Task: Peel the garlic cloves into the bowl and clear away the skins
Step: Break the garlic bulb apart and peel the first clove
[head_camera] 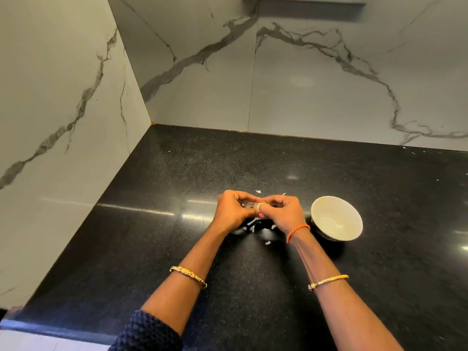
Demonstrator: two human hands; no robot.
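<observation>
Both hands curled at centre — left hand (234, 209) and right hand (281, 211) pinching one garlic clove (258, 205) together. Bowl (336, 219) at three o'clock, skins (252, 224) scattered underneath. Small, firm, probably slippery clove — best nipped at the tip, papery skin likely tearing easily.

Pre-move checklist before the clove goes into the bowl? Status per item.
1. Clove held: ok. Garlic clove is pinched between left hand and right hand, both in a curled grip.
2. Clove fully peeled: cannot tell, fingers cover most of it.
3. Bowl in place: ok. Bowl stands upright on the counter, just right of the right hand.
4. Bowl contents: ok, no cloves visible inside yet.
5. Path to bowl: ok, nothing lies between the right hand and the rim.
6. Skins cleared: not ok. Skins lie scattered on the counter under and behind the hands.
</observation>
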